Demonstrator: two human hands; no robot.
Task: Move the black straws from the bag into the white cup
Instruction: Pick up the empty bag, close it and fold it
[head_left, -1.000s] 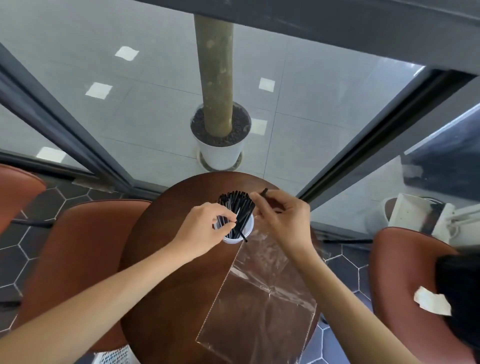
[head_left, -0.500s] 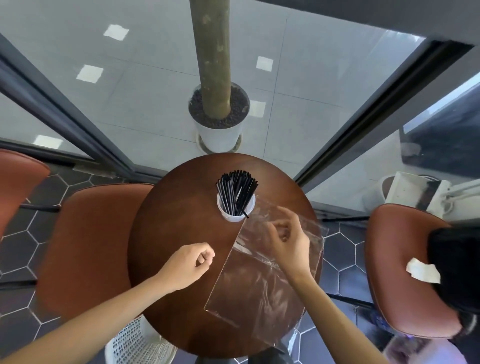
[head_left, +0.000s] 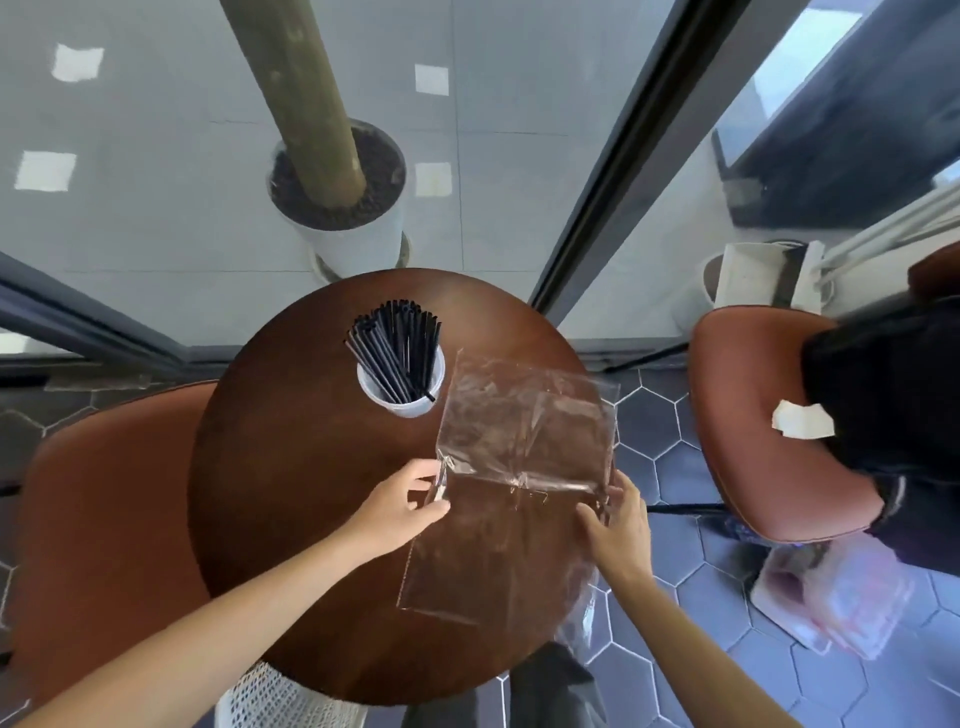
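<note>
Both hands, left hand (head_left: 402, 506) and right hand (head_left: 618, 525), pinch opposite edges of the limp, slippery, seemingly empty bag (head_left: 519, 457).

We count one white cup (head_left: 401, 382) of many black straws (head_left: 396, 353), one bag (head_left: 511, 467), two hands, two chairs.

On the round brown table (head_left: 291, 467), the white cup (head_left: 410, 400) stands at the far side, packed with black straws (head_left: 397, 353). The clear bag (head_left: 519, 467) lies just right of it, pinched at its left edge by the left hand (head_left: 400, 506) and at its right edge by the right hand (head_left: 618, 525).
</note>
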